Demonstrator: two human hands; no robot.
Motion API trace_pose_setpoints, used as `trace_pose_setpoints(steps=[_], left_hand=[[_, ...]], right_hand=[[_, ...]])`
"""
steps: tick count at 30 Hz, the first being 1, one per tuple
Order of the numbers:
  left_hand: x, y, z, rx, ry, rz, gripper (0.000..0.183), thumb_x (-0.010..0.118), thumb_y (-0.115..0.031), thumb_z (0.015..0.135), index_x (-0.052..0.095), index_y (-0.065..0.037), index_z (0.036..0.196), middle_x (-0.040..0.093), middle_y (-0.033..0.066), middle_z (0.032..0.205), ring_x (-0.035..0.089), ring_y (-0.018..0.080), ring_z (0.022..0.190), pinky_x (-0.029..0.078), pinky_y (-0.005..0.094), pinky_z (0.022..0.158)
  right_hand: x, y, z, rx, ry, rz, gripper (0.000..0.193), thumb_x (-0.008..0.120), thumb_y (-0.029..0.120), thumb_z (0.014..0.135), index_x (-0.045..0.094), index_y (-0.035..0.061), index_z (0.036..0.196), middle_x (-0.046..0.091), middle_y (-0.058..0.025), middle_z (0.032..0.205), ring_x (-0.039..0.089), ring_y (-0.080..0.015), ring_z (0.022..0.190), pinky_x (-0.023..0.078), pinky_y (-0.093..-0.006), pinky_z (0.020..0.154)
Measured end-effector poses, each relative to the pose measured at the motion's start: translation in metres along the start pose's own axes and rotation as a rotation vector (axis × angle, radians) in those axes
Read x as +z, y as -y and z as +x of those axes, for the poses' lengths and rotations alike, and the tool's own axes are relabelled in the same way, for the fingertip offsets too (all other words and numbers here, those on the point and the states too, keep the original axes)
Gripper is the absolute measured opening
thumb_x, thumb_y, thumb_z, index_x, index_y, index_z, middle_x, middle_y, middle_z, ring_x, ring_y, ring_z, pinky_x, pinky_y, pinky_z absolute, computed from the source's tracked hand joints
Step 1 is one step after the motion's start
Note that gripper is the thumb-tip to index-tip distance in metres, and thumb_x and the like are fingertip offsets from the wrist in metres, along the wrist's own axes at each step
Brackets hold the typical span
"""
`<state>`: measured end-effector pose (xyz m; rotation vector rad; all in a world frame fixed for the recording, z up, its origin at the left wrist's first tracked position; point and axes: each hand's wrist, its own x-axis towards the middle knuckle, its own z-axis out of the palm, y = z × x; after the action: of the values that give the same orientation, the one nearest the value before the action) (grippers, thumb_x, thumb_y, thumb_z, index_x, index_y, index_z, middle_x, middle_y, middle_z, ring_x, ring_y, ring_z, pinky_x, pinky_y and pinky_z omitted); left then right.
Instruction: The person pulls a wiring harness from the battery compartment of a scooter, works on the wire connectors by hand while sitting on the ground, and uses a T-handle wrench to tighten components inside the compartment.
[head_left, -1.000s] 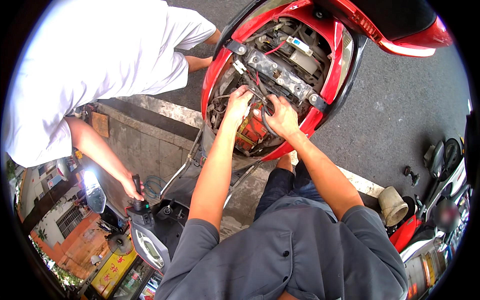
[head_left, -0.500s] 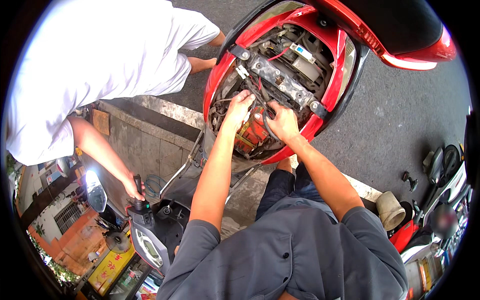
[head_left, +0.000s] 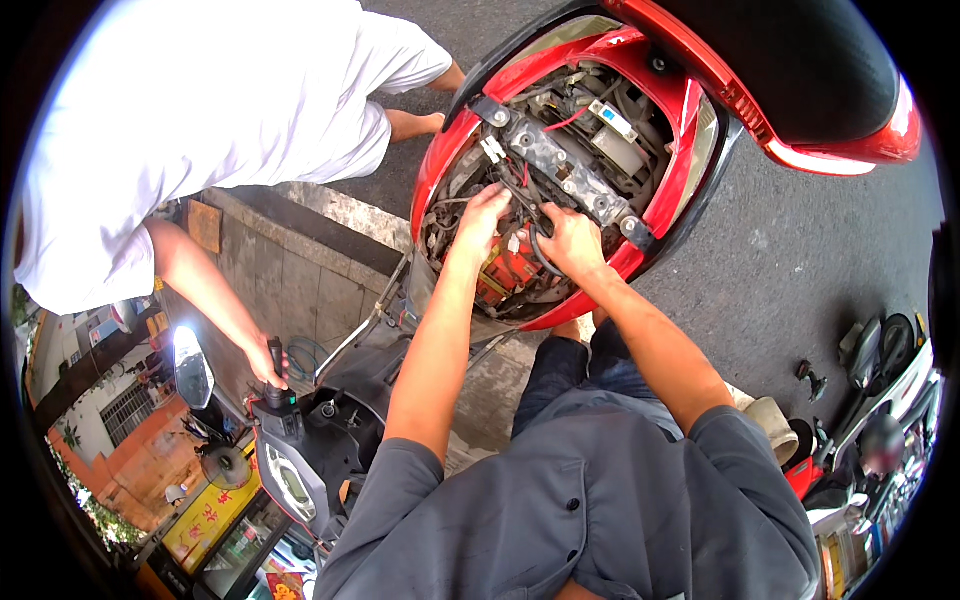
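Note:
Both my hands are inside the open body of a red scooter, over its wiring. My left hand is closed, with its fingertips pinching dark cables; exactly which strands it holds is partly hidden. My right hand grips a thick black cable that loops down beside its thumb. Below the hands sits an orange-red block with yellow strips, partly covered by wires. White connectors lie beyond my left fingertips, near a grey metal crossbar.
The black seat is tipped up at the top right. At left, another person in white has a hand on the scooter's handlebar grip. A mirror stands beside it. Parked scooters line the lower right.
The whole view has shifted a little, so the scooter sits slightly lower. My hands keep nearly the same places on the cables, with the fingers slightly adjusted.

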<state>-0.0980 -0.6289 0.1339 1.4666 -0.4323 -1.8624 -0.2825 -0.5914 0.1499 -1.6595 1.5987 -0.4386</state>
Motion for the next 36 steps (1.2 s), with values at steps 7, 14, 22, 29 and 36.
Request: trace_pose_setpoints(steps=[7,14,22,29,36], left_hand=[[-0.016,0.005,0.015,-0.107,0.069,-0.264,0.027,0.063,-0.012,0.093,0.061,-0.001,0.117,0.067,0.0107,0.113,0.064,0.0234,0.101,0.049,0.0363,0.093],[-0.023,0.018,0.028,-0.134,0.102,-0.354,0.021,0.062,-0.01,0.09,0.063,-0.002,0.109,0.069,0.0097,0.107,0.065,0.0236,0.099,0.049,0.0367,0.092],[-0.032,0.006,0.029,-0.082,0.131,-0.194,0.018,0.06,-0.008,0.09,0.063,-0.001,0.106,0.069,0.0095,0.099,0.067,0.023,0.09,0.052,0.0344,0.084],[-0.03,-0.002,0.025,-0.093,0.117,-0.099,0.016,0.062,-0.008,0.088,0.062,-0.001,0.103,0.068,0.0092,0.096,0.067,0.0222,0.087,0.053,0.0344,0.08],[-0.038,0.005,0.034,-0.021,0.124,0.123,0.009,0.06,-0.009,0.093,0.059,-0.003,0.099,0.066,0.0082,0.093,0.065,0.0201,0.078,0.053,0.033,0.064]], right_hand=[[-0.01,0.007,0.003,0.022,0.048,0.033,0.054,0.074,0.05,0.076,0.067,0.0079,0.109,0.068,-0.021,0.084,0.068,-0.0403,0.082,0.054,-0.0486,0.073],[0.001,-0.002,0.002,0.005,-0.02,-0.004,0.059,0.074,0.055,0.076,0.067,0.008,0.111,0.069,-0.0202,0.094,0.068,-0.0391,0.089,0.053,-0.0476,0.077],[0.002,0.019,0.016,0.008,-0.021,-0.129,0.06,0.076,0.053,0.075,0.066,0.0074,0.112,0.069,-0.0188,0.099,0.067,-0.0388,0.091,0.053,-0.0477,0.078],[0.02,0.009,0.009,0.01,-0.03,-0.072,0.057,0.077,0.051,0.075,0.065,0.0083,0.111,0.067,-0.021,0.093,0.067,-0.0408,0.083,0.054,-0.0491,0.074],[0.012,0.029,0.017,0.064,-0.056,-0.18,0.059,0.074,0.056,0.075,0.065,0.01,0.112,0.067,-0.0198,0.095,0.068,-0.0394,0.084,0.054,-0.0494,0.072]])
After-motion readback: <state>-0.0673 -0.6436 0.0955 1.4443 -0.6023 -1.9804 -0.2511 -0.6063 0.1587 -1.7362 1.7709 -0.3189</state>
